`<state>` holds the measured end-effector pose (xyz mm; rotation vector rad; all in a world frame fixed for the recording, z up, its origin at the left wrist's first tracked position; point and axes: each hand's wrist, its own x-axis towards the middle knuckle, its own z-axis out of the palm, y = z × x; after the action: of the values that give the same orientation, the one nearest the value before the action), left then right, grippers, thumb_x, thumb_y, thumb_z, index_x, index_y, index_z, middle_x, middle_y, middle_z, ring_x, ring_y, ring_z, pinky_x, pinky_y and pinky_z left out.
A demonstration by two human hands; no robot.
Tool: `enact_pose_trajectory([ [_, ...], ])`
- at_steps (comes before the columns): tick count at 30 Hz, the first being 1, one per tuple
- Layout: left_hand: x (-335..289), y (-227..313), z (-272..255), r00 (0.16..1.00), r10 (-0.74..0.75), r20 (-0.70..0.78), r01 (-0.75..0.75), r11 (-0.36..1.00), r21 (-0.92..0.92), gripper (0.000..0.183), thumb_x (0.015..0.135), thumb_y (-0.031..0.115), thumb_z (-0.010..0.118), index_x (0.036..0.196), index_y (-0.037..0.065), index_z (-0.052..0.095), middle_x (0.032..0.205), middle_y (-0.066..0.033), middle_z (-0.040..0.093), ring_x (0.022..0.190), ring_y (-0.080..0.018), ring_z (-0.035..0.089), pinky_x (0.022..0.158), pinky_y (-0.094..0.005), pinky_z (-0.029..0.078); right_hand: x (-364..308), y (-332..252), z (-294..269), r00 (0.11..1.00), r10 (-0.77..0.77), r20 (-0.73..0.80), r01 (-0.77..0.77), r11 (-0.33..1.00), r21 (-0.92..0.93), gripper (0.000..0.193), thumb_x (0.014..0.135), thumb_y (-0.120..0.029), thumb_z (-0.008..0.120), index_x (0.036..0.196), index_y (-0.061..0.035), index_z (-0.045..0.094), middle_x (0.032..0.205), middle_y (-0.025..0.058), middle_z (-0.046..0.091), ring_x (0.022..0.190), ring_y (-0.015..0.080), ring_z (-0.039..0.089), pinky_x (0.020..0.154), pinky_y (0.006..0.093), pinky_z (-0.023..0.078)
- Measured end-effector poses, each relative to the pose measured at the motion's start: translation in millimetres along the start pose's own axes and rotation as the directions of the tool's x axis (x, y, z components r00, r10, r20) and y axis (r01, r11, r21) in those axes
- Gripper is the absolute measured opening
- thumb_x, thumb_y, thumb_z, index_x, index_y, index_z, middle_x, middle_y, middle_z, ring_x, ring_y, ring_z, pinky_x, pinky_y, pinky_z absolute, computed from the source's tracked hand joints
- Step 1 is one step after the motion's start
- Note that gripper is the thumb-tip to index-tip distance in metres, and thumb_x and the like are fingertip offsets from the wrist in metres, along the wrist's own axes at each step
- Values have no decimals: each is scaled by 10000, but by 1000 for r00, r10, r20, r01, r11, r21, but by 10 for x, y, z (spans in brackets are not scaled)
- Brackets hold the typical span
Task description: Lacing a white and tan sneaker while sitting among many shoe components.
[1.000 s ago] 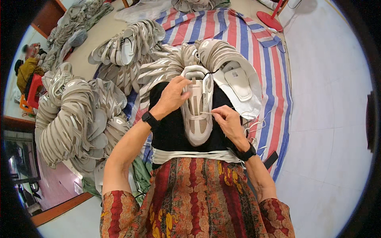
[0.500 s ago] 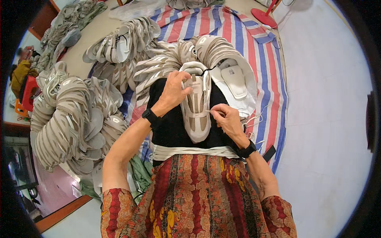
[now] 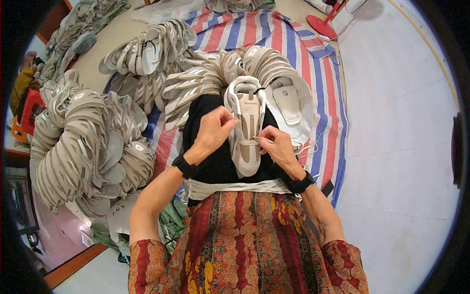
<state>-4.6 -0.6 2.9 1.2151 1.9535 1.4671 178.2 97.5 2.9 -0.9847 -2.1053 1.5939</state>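
Observation:
A beige and white shoe upper (image 3: 248, 128) lies across my lap on black cloth, its toe toward me. My left hand (image 3: 214, 131) is at its left side, fingers curled in and thumb against them; whatever they may hold is hidden. On the right side of the upper, my right hand (image 3: 278, 146) pinches a thin pale shoelace close to the lower eyelets. A bundle of white laces (image 3: 235, 188) lies across my waist. Past the upper, a white insole-shaped piece (image 3: 287, 105) shows inside another upper, beside a fanned row of stacked uppers (image 3: 267, 61).
Large stacks of similar uppers (image 3: 73, 147) lie to the left, with another stack (image 3: 152, 46) farther back. A striped red, white and blue sheet (image 3: 313, 78) covers the floor ahead. A red round stand base (image 3: 320, 25) stands at the far right.
My left hand has moved down from the tongue to the upper's left side, its fingers curling in. My right hand has shifted slightly, staying beside the right edge with its pinch.

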Motion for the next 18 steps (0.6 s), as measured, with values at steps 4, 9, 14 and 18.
enact_pose_trajectory([
  [4, -126, 20, 91, 978, -87, 189, 90, 996, -6, 160, 761, 136, 624, 725, -16, 589, 610, -53, 583, 540, -91, 536, 486, -247, 435, -11, 45, -27, 999, 32, 8, -32, 998, 58, 80, 780, -62, 537, 769, 16, 553, 665, 30, 568, 537, 82, 547, 490, 215, 476],
  [9, -165, 29, 173, 961, -168, 222, 164, 986, 33, 173, 720, 146, 638, 695, -19, 592, 594, -119, 578, 531, -187, 567, 509, -305, 445, -7, 107, -32, 1000, 1, 21, -3, 995, 99, 86, 782, -68, 547, 774, 17, 559, 678, 26, 575, 559, 85, 557, 505, 217, 481],
  [14, -163, 12, 184, 963, -169, 209, 164, 985, 44, 171, 714, 145, 640, 685, -15, 585, 601, -118, 579, 532, -188, 568, 507, -308, 442, 20, 116, -12, 999, -39, 25, 39, 999, 16, 86, 766, -62, 561, 775, 22, 557, 692, 44, 586, 567, 92, 559, 509, 228, 470],
  [18, -172, -26, 211, 951, -216, 219, 216, 976, 28, 158, 703, 129, 650, 691, -16, 587, 603, -106, 583, 537, -164, 568, 510, -293, 449, 5, 120, 32, 965, -262, -32, 241, 924, -296, 104, 751, -75, 575, 777, 22, 552, 677, 93, 583, 573, 142, 569, 534, 274, 462],
])
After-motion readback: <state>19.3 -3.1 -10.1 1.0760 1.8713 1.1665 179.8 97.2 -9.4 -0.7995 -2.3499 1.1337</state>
